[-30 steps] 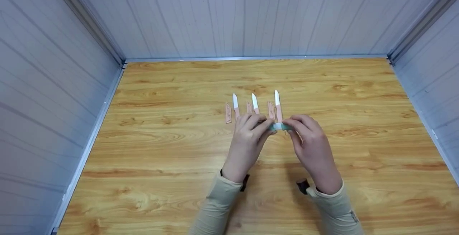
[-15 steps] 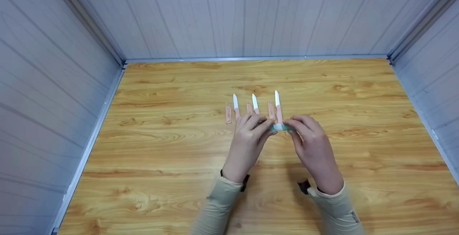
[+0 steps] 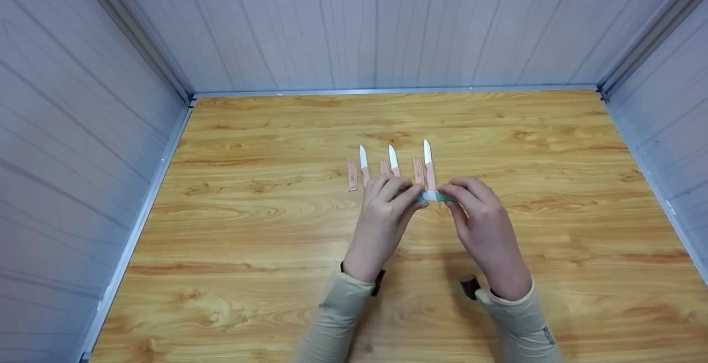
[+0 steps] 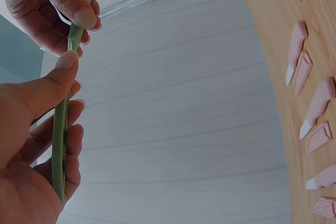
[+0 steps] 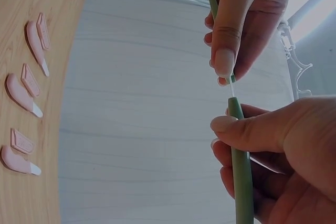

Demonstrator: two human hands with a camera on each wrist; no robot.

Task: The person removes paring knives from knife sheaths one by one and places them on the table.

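In the head view, my left hand (image 3: 381, 213) pinches a green knife sheath (image 5: 212, 4) between thumb and fingers. My right hand (image 3: 487, 224) grips the green handle (image 5: 241, 171) of a small knife. Between the two hands a short stretch of white blade (image 3: 430, 196) shows; the rest of it is hidden in the sheath and behind the fingers. Knife and sheath are in line, held above the table. Just beyond lie three pink-handled knives with white blades, the rightmost pink knife (image 3: 430, 174) nearest my hands. To its left rests a pink sheath (image 3: 417, 170).
Two more pink knives, the left one (image 3: 363, 161) and the middle one (image 3: 393, 158), lie with a pink sheath (image 3: 352, 175) at each one's left. The wooden table (image 3: 249, 230) is bounded by pale panel walls (image 3: 354, 25) at the back and both sides.
My right hand has shifted very slightly to the right with the handle. The left hand and the pink knives and sheaths look unmoved.
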